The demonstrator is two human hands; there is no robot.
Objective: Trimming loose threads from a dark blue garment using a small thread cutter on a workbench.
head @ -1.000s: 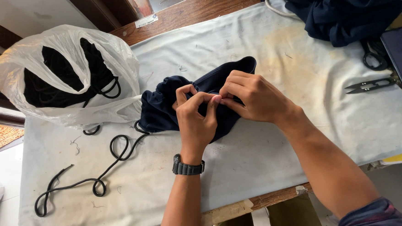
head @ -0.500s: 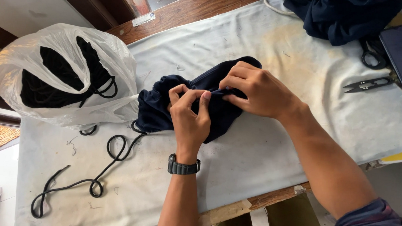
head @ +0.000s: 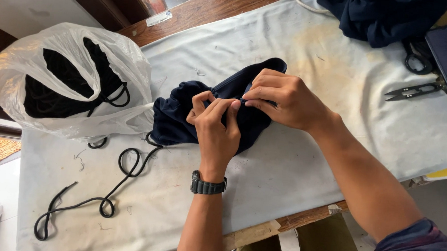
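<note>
Navy garment [head: 175, 119] — soft, limp, light; our left hand [head: 215, 127] and right hand [head: 286, 101] pinch its edge; cord [head: 103, 185] at 8 o'clock.

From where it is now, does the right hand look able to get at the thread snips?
Probably yes: the thread snips lie in the open on the white cloth, nothing between. But the right hand is pinching the navy garment.

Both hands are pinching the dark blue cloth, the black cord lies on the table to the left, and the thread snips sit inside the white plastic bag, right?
Not quite. The snips lie on the table cover at the far right, not in the bag, which holds dark material. The rest stands: the left hand and right hand pinch the cloth, and the cord lies to the left. The head view shows it.
</note>
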